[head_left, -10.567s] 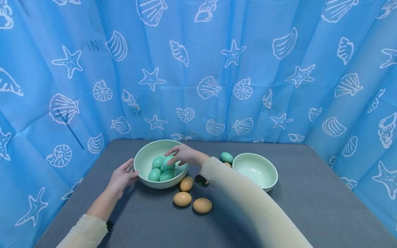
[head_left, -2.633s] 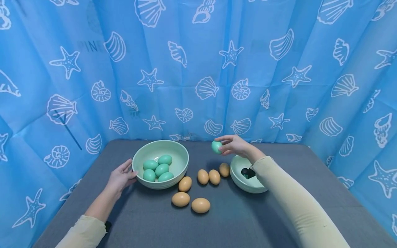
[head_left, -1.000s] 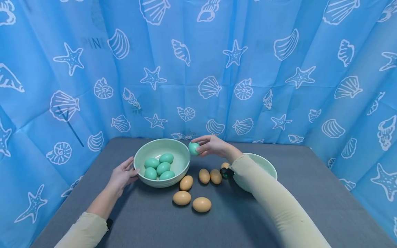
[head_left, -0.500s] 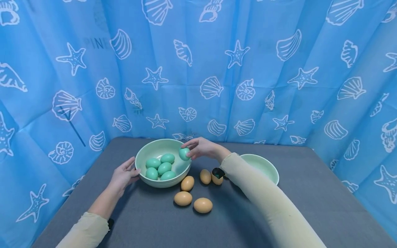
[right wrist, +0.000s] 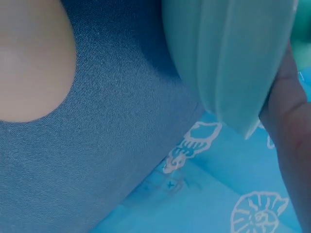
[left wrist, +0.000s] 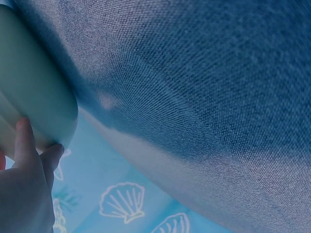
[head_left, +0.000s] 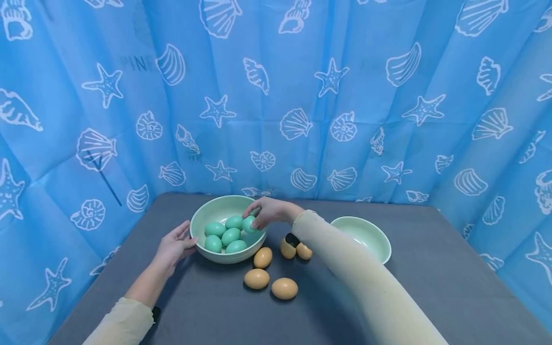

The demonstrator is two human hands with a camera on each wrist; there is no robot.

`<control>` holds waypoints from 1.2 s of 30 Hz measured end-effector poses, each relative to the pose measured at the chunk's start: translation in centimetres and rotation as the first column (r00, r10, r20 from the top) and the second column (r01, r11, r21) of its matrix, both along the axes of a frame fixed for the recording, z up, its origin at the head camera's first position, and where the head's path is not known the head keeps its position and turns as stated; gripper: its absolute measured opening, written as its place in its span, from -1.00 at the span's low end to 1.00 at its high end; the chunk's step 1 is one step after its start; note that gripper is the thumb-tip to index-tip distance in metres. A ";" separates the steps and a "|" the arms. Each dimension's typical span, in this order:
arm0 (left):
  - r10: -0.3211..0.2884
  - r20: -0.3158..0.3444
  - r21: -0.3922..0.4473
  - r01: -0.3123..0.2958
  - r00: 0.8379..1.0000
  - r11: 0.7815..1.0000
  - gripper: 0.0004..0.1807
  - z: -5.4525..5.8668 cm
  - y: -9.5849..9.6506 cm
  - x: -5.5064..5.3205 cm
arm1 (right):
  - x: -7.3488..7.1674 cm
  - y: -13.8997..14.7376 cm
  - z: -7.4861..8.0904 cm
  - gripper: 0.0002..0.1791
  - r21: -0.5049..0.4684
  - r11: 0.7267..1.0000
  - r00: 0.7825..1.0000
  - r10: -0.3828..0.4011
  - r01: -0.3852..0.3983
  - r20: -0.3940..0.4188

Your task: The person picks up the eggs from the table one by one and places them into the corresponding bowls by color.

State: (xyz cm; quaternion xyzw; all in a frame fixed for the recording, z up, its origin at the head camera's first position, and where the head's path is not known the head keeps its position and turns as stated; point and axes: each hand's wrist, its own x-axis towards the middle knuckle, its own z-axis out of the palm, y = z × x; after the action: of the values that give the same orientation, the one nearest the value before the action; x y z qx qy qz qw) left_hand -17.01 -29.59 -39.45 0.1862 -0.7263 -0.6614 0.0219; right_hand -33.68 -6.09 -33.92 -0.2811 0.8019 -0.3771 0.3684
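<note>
Head view, biggest first: a blue curtain (head_left: 297, 158), hanging in soft folds with white shells and starfish printed on it, stands behind the large bowl (head_left: 229, 259). The desk (head_left: 207, 311) under that bowl is covered in dull grey woven cloth, which should give some grip. The large bowl itself is pale green, smooth and round, with faint ridges on its outer wall; the small bowl (head_left: 372, 235), glossier inside, sits to its right, partly behind a cream sleeve (head_left: 345, 258). At the large bowl's left side the left hand (head_left: 172, 247) rests loosely against rim and wall, fingers extended; light steadying like that seems enough. The right hand (head_left: 270, 211) reaches over its right rim in a narrow pinch. Five brown eggs (head_left: 284, 289) show on the cloth, to its right and nearer the person. Inside it lie five green eggs (head_left: 231, 236), smooth and matt, while the held egg (head_left: 248, 224) hangs within its right wall; whether it touches bottom I cannot tell. Best lower it fully before loosening the fingertips, since rounded shells could roll and knock together.
</note>
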 end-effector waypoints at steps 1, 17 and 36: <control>0.001 0.000 0.002 -0.001 1.000 1.000 -0.22 0.0 0.0 0.0 | 0.0 -0.2 0.0 -0.60 0.020 1.000 1.000 -0.006 0.006 -0.004; 0.013 -0.004 0.019 -0.013 1.000 1.000 -0.22 0.0 0.2 0.1 | 0.4 -3.3 -1.0 -0.68 0.166 0.984 0.997 -0.065 0.058 0.036; 0.019 0.006 0.012 -0.019 1.000 1.000 -0.21 0.1 0.4 0.0 | 1.3 -4.2 -2.0 -0.63 0.168 0.983 0.997 -0.082 0.079 0.008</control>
State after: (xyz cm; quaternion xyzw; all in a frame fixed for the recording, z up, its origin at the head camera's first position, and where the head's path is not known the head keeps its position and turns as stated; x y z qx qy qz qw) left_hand -17.03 -29.17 -39.31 0.1953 -0.7203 -0.6651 0.0250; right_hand -32.42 -10.26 -35.93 -0.2138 0.8388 -0.3251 0.3809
